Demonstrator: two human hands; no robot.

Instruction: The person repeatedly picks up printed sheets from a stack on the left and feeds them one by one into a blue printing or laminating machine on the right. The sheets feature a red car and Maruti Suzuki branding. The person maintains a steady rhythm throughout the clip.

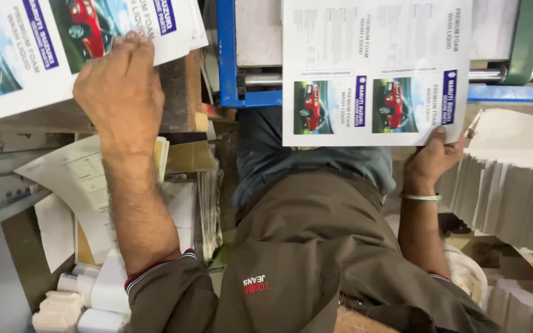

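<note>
Your left hand [121, 86] lies flat, palm down and fingers spread, on the stack of printed sheets [38, 49] at the upper left, pressing its near edge rather than closing round anything, while your right hand [432, 159] pinches the lower right corner of a single printed sheet [374, 68], thumb on the printed face and the other fingers hidden behind the paper. That sheet hangs in front of you over the blue machine frame [226, 55], with two red-car labels along its bottom and paler text blocks above. It sits well apart from the stack, which rests on a wooden ledge [180, 92]. You look to be midway through moving one sheet between stack and machine, steadying the pile with one hand. A move from here would call for a light, even grip so the corner does not crease, and a square line-up of edges. To your right stands a thick pile of plain cut paper [513, 197]; loose papers [81, 179] and white rolls [94, 296] lie below the left forearm
</note>
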